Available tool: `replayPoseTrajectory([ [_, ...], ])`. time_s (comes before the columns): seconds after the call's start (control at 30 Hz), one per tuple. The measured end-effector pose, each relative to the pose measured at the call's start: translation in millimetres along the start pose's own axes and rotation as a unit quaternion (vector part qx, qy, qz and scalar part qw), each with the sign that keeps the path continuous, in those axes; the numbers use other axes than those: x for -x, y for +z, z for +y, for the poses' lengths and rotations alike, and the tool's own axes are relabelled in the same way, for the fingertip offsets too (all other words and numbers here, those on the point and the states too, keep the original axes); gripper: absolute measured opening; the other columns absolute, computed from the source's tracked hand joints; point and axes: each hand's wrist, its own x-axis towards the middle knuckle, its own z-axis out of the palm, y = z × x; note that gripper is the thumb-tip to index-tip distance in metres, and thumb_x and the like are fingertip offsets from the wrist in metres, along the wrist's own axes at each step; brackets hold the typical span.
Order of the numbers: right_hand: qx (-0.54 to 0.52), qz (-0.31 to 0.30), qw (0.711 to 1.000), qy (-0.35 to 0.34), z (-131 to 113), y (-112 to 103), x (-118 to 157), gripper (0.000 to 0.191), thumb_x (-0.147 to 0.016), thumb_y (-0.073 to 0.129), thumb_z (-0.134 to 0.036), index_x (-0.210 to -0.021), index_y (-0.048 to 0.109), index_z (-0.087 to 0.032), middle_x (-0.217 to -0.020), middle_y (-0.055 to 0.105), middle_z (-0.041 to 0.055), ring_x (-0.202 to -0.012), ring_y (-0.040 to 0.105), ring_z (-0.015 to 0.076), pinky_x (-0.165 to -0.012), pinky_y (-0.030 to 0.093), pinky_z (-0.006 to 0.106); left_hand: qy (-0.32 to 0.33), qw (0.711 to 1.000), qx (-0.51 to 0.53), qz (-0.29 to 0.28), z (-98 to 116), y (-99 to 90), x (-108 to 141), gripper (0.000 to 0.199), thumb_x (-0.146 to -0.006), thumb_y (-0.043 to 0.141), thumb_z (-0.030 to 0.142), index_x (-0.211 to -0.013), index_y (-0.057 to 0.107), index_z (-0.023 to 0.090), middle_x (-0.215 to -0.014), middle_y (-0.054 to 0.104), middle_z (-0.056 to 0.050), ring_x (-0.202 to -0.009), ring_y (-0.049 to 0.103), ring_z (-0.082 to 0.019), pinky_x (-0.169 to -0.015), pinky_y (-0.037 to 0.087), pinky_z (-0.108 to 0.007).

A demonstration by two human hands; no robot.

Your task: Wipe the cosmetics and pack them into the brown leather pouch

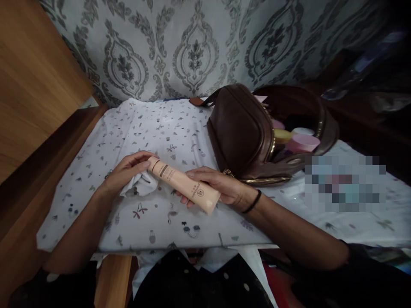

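A peach-coloured cosmetic tube (173, 178) with dark printing lies slantwise between my two hands, just above the patterned cloth. My right hand (220, 184), with a black band at its wrist, is wrapped round the tube's wide flat end from behind. At the other end, my left hand (133, 169) has its fingers and thumb closed on the cap. A bunched white cloth (141, 185) hangs beneath my left palm, seemingly held in it. The cap looks to be on the tube.
An unzipped brown leather bag (239, 128) sits behind my right hand, with pink and yellow containers inside. A printed white cloth (160, 124) covers the tabletop. Wooden furniture (38, 64) stands at the left, a patterned curtain (195, 51) behind. Pixelation hides something at the right.
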Motion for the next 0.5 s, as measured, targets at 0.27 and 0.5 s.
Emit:
replayPoseTrajectory([
  [0.27,0.003,0.009,1.0,0.013,0.3,0.0,-0.6,0.028,-0.092,0.062,-0.03,-0.098,0.07,-0.004,-0.081,0.076,0.0123,-0.075,0.075,0.0191,-0.069,0.063,0.029,-0.024,1.0,0.0,-0.018,-2.7,0.4,0.3,0.041,-0.079,0.069,0.059,-0.094,0.068,0.02,-0.078,0.064,0.0,-0.065,0.057,-0.014,-0.058,0.046,-0.022],
  [0.5,0.014,0.014,1.0,0.01,-0.4,0.0,1.2,0.034,-0.086,0.069,-0.035,-0.099,0.07,-0.004,-0.082,0.076,0.0136,-0.073,0.075,0.021,-0.067,0.063,0.031,-0.004,0.998,0.028,-0.047,-3.1,-1.6,1.3,0.051,-0.081,0.066,0.061,-0.111,0.067,0.02,-0.081,0.063,-0.001,-0.063,0.056,-0.014,-0.056,0.044,-0.022],
])
